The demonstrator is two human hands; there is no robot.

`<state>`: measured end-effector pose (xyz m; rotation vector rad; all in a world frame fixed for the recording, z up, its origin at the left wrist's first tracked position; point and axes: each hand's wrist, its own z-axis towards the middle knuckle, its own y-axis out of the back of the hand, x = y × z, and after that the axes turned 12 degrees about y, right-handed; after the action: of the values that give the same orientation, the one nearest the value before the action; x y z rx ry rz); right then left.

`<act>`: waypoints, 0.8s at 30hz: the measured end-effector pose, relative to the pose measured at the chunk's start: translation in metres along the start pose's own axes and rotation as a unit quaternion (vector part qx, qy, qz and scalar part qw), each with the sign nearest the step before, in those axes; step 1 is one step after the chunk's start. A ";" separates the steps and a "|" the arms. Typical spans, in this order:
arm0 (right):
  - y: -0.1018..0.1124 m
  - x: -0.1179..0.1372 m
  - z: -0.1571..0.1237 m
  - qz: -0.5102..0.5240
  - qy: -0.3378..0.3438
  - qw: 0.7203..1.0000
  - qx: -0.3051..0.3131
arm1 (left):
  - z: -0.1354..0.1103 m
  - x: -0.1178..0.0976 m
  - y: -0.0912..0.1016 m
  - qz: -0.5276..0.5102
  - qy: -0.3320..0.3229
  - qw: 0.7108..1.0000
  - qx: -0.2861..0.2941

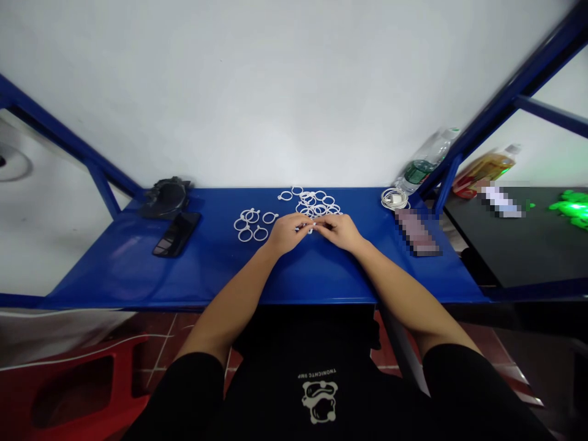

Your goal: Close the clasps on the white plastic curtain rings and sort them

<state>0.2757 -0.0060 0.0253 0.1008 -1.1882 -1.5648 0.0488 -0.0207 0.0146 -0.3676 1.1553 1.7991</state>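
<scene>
My left hand (287, 233) and my right hand (340, 232) meet over the middle of the blue table, fingertips pinched together. Between them shows a small part of a white curtain ring (310, 231); the fingers hide most of it. Just beyond my hands lies a pile of white plastic curtain rings (318, 199), overlapping one another. To the left of my left hand is a looser group of similar rings (245, 234), each with a small eyelet.
A black phone (176, 235) and a dark crumpled bag (165, 197) lie on the blue table (215, 278) at left. At right are a coiled white cable (394, 199), a blurred-out phone-shaped item (418, 233) and a plastic bottle (420, 168). Blue frame bars flank the table.
</scene>
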 end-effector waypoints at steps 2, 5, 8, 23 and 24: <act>-0.001 -0.001 -0.001 -0.010 0.022 1.000 0.002 | 0.000 0.002 0.000 0.001 0.006 1.000 -0.002; -0.003 -0.003 -0.002 -0.021 0.049 0.998 -0.013 | 0.000 0.004 0.000 0.003 0.016 1.000 -0.005; -0.003 -0.004 -0.002 -0.017 0.071 0.997 -0.017 | -0.001 0.004 -0.001 0.006 0.025 1.000 -0.002; -0.006 0.003 0.002 0.018 0.048 0.997 -0.061 | -0.004 0.005 -0.006 -0.045 0.063 0.996 -0.041; -0.007 0.002 0.002 0.021 0.043 0.997 -0.068 | -0.004 0.005 -0.005 -0.041 0.057 0.996 -0.048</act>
<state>0.2690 -0.0069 0.0223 0.0532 -1.0079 -1.5833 0.0497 -0.0200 0.0063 -0.5737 1.1167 1.7844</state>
